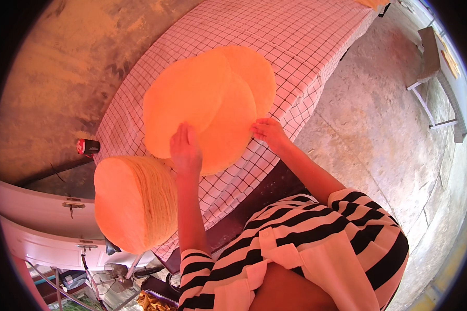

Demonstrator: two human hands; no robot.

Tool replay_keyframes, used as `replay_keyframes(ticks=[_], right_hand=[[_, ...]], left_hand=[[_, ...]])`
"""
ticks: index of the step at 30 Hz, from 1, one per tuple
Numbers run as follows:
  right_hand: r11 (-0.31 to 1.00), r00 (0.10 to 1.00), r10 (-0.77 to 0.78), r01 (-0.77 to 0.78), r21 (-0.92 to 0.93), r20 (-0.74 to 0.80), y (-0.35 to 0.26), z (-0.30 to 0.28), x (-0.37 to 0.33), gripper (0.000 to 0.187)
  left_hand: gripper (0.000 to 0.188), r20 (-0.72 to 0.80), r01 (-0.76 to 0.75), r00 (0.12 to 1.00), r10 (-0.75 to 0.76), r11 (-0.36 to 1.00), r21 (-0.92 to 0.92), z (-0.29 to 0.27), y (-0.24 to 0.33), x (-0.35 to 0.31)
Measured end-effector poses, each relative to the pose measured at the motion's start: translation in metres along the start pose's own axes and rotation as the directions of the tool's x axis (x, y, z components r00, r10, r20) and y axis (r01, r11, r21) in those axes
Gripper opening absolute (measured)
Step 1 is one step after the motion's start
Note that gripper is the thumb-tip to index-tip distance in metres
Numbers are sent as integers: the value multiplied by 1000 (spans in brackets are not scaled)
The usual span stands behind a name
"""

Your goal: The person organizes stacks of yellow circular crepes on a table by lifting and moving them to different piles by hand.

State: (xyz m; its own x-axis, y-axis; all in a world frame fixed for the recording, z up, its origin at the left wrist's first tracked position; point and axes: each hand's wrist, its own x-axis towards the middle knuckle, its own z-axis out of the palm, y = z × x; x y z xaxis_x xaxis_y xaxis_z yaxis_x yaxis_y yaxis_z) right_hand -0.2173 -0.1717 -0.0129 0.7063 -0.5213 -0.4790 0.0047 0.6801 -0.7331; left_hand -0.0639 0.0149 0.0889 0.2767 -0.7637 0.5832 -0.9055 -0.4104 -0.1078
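Note:
Several thin, round, flat orange sheets (225,135) lie overlapping, fanned out on a checked tablecloth (290,52). My left hand (186,150) is on the near left of the sheets, fingers stretched out and slightly blurred, its palm side hidden. At their right edge, my right hand (269,130) has thumb and fingers closed on the rim of a sheet. A tall stack of similar round sheets (158,202) stands to the left of my left forearm, many thin layers showing along its side.
A small black and red container (88,146) is beyond the table's left edge. White panels with metal latches (73,206) and a fan (114,278) are at lower left. A grey-edged table (430,57) stands on the concrete floor (363,124) at far right.

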Motion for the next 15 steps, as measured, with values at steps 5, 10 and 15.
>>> replay_keyframes(ticks=[5,10,15], right_hand=[[974,991,35,-63,-216,-130,12,-1,-1,29],[982,997,27,-42,-186,-79,16,5,-11,23],[993,1000,-27,28,-112,9,13,17,-18,19]], left_hand=[[31,159,47,987,-36,997,-66,44,36,-77],[29,98,-6,995,11,998,-57,42,62,-88],[32,88,-4,996,10,998,-70,45,76,-89]])
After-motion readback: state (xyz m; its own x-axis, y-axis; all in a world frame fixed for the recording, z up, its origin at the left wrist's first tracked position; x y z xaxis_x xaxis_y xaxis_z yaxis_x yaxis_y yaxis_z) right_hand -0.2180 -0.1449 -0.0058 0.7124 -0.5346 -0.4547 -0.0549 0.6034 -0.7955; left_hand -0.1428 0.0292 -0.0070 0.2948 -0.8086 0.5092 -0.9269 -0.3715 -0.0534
